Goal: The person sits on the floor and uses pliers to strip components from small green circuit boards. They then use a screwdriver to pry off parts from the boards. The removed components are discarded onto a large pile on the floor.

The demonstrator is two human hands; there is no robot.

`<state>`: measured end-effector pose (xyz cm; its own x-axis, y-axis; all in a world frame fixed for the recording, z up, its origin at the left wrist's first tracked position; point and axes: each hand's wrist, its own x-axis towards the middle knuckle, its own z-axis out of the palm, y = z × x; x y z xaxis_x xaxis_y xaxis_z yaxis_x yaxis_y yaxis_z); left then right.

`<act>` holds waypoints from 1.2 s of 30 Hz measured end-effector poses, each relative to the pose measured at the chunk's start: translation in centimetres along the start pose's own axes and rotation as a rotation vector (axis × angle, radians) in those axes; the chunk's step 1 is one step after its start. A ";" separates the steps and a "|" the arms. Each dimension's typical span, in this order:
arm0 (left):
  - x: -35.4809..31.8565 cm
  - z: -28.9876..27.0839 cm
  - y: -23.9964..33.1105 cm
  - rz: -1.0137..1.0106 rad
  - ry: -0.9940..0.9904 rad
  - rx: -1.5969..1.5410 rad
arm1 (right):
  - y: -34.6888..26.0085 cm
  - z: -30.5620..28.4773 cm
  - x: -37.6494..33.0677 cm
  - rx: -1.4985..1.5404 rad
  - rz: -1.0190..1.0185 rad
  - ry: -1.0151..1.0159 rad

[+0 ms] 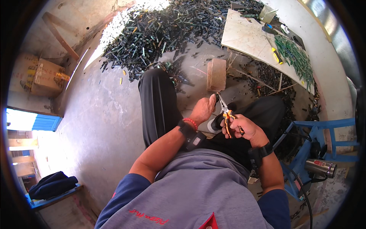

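My right hand (244, 128) is wrapped round the orange-and-black handles of a pair of long-nose pliers (228, 113). The steel jaws point up and left, toward my left hand (204, 108). That hand is closed, with thumb and fingers pinching a small dark piece (217, 97) beside the jaw tips. Whether the jaws touch the piece is too small to tell. Just beyond my hands a reddish-brown brick-like block (216, 75) stands on the floor.
A large heap of dark strips (160, 34) covers the floor ahead. At the right, a low pale table (248, 38) bears green strips (293, 55), a yellow-handled screwdriver (277, 55) and a clear container (267, 13). A blue chair frame (324, 133) and steel flask (320, 168) stand near my right elbow.
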<state>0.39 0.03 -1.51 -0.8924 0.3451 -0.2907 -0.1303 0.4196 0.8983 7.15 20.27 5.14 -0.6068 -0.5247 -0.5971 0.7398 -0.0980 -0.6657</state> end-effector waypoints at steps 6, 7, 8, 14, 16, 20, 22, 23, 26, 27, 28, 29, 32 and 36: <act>0.0 0.1 -0.2 0.017 0.002 0.035 | 0.7 -0.9 0.6 -0.004 -0.011 -0.014; 0.0 0.2 -0.3 0.016 0.003 0.040 | 0.7 -1.0 0.6 -0.007 -0.010 -0.014; 0.1 0.2 -0.4 0.015 0.005 0.046 | 0.7 -1.0 0.7 -0.009 -0.008 -0.010; 0.3 0.3 -1.0 0.013 -0.011 0.039 | 0.4 -0.7 0.5 0.029 -0.003 -0.008; 0.4 0.3 -1.1 0.025 -0.013 0.041 | 0.3 -0.6 0.5 0.057 0.001 -0.003; 0.2 0.1 -0.9 0.024 -0.027 0.041 | 0.6 -0.8 0.6 0.073 0.010 -0.003; 0.1 0.1 -0.9 0.023 -0.029 0.051 | 0.6 -0.8 0.6 0.084 0.018 0.005; 0.0 0.1 -0.9 0.022 -0.029 0.056 | 0.7 -0.7 0.6 0.084 0.020 0.011; -0.1 0.1 -1.2 0.055 -0.019 0.061 | 1.0 -0.7 0.7 0.056 0.027 0.029; -0.1 0.2 -1.3 0.061 -0.011 0.062 | 1.1 -0.7 0.8 0.029 0.029 0.038; -0.2 0.3 -1.3 0.068 -0.003 0.063 | 1.2 -0.7 0.8 0.003 0.030 0.047; -0.2 0.4 -1.4 0.075 0.005 0.065 | 1.4 -0.8 0.9 -0.027 0.022 0.054; -0.2 0.4 -2.2 0.059 -0.004 0.033 | 1.7 -0.3 1.2 -0.153 -0.003 0.111; 0.3 1.4 -4.0 0.069 0.018 -0.088 | 3.0 0.3 2.4 -0.706 -0.113 0.355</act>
<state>1.18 -0.36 -5.61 -0.9082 0.3549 -0.2218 -0.1052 0.3193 0.9418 8.01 18.44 1.85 -0.8112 -0.2312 -0.5372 0.3816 0.4868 -0.7857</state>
